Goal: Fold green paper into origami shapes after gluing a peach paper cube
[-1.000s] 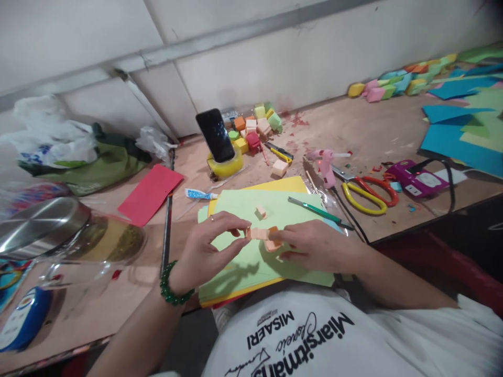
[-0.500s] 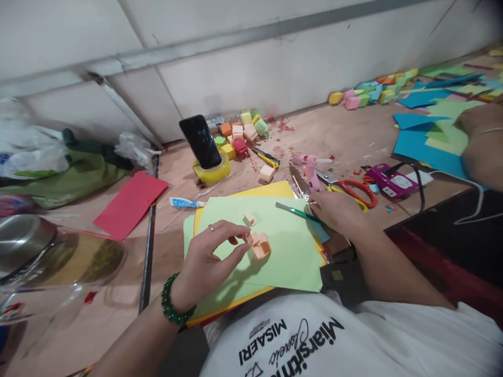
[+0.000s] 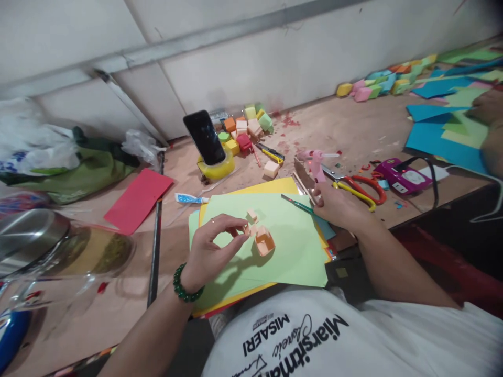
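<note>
My left hand [image 3: 214,246] pinches a small peach paper box [image 3: 263,241] by one flap, holding it just above a light green paper sheet [image 3: 286,251]. A small peach scrap [image 3: 251,214] lies on the sheet behind it. My right hand [image 3: 340,207] reaches to the right over the table edge, next to the pink glue gun [image 3: 316,163] and a green craft knife [image 3: 296,204]; its fingers are curled, and I cannot make out anything in them.
A phone [image 3: 204,137] leans on a yellow tape roll [image 3: 216,168], with several coloured paper cubes [image 3: 245,128] behind. Orange-yellow scissors [image 3: 359,188], a purple device [image 3: 398,175], a red sheet [image 3: 137,199], a glass jar [image 3: 58,246] and another person's hand [image 3: 489,104] over blue sheets.
My right hand let go of the peach box and moved right toward the glue gun. The left hand now holds the box alone. Another person's hand came in at the far right.
</note>
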The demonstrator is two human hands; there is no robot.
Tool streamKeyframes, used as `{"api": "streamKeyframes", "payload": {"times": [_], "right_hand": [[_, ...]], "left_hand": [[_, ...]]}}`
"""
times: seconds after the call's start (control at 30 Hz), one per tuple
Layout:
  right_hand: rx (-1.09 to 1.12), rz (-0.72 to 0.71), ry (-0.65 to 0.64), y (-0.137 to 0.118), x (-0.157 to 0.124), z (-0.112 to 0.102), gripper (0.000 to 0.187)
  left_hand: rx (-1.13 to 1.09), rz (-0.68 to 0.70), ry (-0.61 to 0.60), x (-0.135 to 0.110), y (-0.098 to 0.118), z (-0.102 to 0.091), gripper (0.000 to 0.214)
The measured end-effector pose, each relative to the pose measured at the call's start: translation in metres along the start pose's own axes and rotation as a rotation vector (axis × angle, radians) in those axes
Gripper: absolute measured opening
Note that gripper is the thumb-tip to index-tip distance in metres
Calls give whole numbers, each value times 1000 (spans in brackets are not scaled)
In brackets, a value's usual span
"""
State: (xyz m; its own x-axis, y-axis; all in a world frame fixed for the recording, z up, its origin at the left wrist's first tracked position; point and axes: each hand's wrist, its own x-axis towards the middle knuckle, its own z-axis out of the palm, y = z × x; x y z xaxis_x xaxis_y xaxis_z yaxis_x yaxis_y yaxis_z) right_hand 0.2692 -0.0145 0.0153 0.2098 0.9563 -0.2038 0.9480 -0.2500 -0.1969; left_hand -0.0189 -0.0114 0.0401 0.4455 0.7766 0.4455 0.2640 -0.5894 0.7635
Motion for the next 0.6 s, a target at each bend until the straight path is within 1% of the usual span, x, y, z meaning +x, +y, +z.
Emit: {"api": "streamKeyframes", "payload": {"times": [0.13, 0.23, 0.3, 0.33, 0.4, 0.5, 0.53, 0.6], "right_hand": [[110, -19, 81, 3, 3, 3, 37], [167, -43, 191, 5, 4, 3, 28], [191, -91, 316, 7, 3, 1, 18], [204, -129, 392, 8, 2, 0, 17], [267, -205, 548, 10, -1, -2, 19], [449, -269, 709, 8, -13, -8, 19], [529, -280, 766, 6, -20, -11, 22], [706, -307, 895, 0, -34, -16, 38]], "left_hand": [[-15, 27, -11, -2, -3, 1, 9], [-20, 35, -12, -2, -3, 3, 8], [-11, 27, -18, -3, -2, 3, 8], [-4, 23, -24, -3, -2, 2, 7], [8, 19, -40, -3, -1, 2, 6], [12, 18, -62, -4, -1, 1, 5], [13, 17, -69, -4, -1, 1, 5], [23, 19, -88, -5, -1, 1, 5]]}}
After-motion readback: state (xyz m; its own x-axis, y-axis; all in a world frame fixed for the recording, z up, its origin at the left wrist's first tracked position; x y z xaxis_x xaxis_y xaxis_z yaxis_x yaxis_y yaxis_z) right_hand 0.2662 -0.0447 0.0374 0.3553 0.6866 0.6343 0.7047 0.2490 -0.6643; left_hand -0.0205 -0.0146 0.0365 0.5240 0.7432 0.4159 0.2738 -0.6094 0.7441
